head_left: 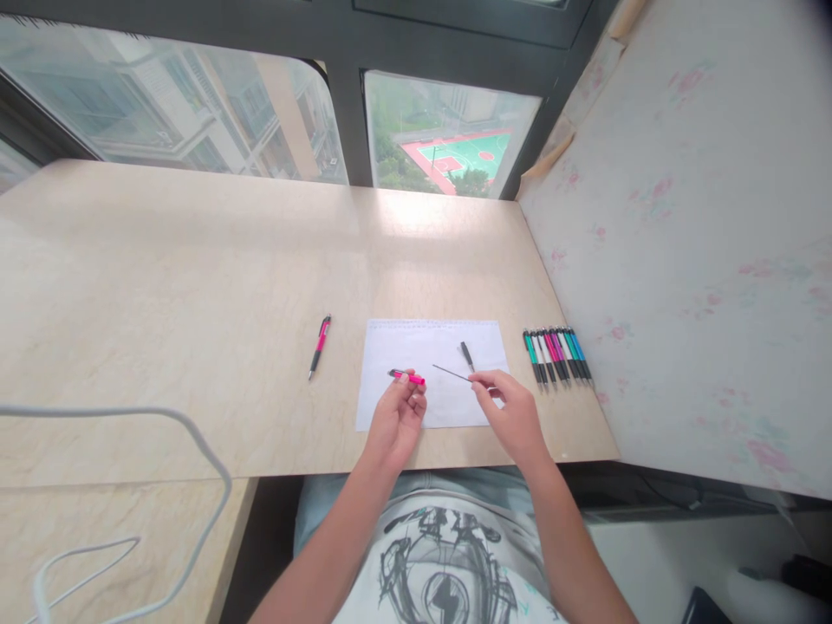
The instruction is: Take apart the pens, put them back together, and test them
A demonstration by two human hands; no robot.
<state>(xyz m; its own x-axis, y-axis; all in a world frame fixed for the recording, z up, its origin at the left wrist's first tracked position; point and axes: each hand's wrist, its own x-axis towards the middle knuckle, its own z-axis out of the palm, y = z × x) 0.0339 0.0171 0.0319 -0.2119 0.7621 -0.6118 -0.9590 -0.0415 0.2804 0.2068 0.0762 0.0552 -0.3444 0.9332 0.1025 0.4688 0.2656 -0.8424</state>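
Observation:
My left hand [398, 416] is closed on a pink pen barrel [414, 379] with a black clip end, held over the white sheet of paper [380, 412]. Between the thumb and fingers of my right hand [510, 412] is a thin dark pen refill [450, 373], its free end pointing left toward the barrel but apart from it. On the paper, just beyond my right fingers, lies a black pen grip section [466, 355]. A whole pink and black pen [319, 347] rests on the table left of the paper.
Several pens [557, 357] in different colours lie side by side on the right, near the flowered wall [702, 260]. A grey cable [188, 425] loops over the left front. Windows [448, 130] stand behind the table [195, 286]. Small marks run along the paper's far edge.

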